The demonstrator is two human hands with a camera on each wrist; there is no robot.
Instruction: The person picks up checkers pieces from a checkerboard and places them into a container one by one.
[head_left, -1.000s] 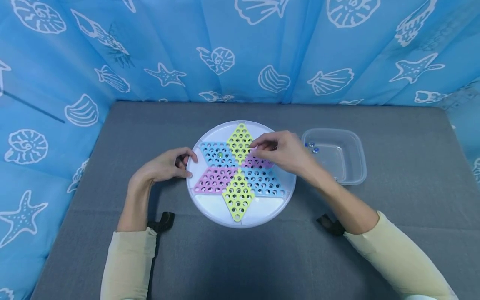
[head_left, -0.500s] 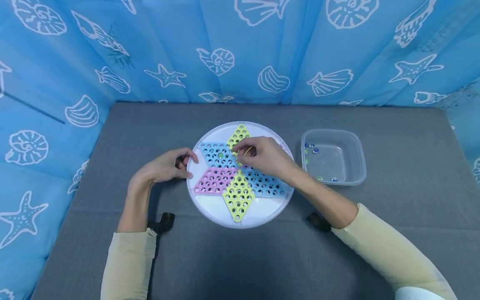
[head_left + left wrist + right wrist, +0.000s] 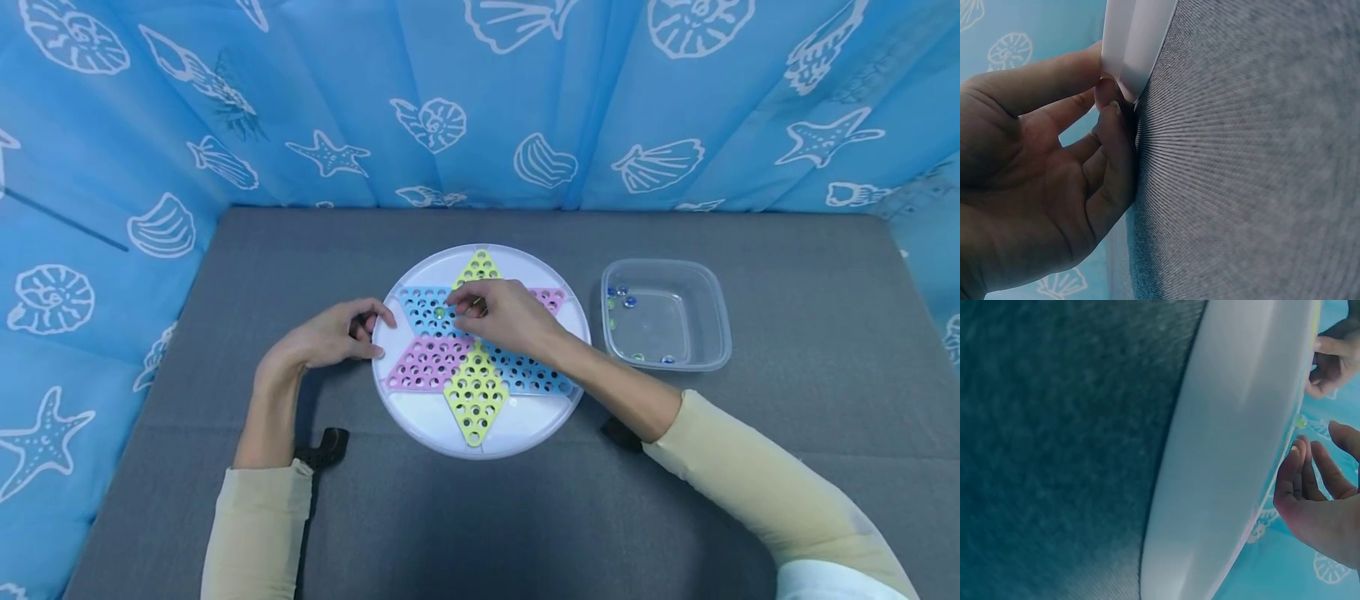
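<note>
A round white Chinese checkers board (image 3: 416,410), with a star of yellow, pink and blue holed sections, lies on the table in the head view. My left hand (image 3: 326,333) holds its left rim between thumb and fingers; the left wrist view shows the same grip on the white edge (image 3: 1138,44). My right hand (image 3: 506,312) hovers over the upper middle of the board, thumb and fingertips apart. No object shows between them in the right wrist view. Just left of those fingertips, a green marble (image 3: 440,313) sits in the upper-left blue section.
Right of the board stands a clear plastic box (image 3: 720,325) with several blue and green marbles (image 3: 630,302) along its left and front sides. A grey cloth (image 3: 480,525) covers the table. Behind it hangs a blue shell-print curtain (image 3: 495,100).
My right hand has moved left across the board, from the upper-right pink section toward the green marble. My left hand keeps its hold on the rim.
</note>
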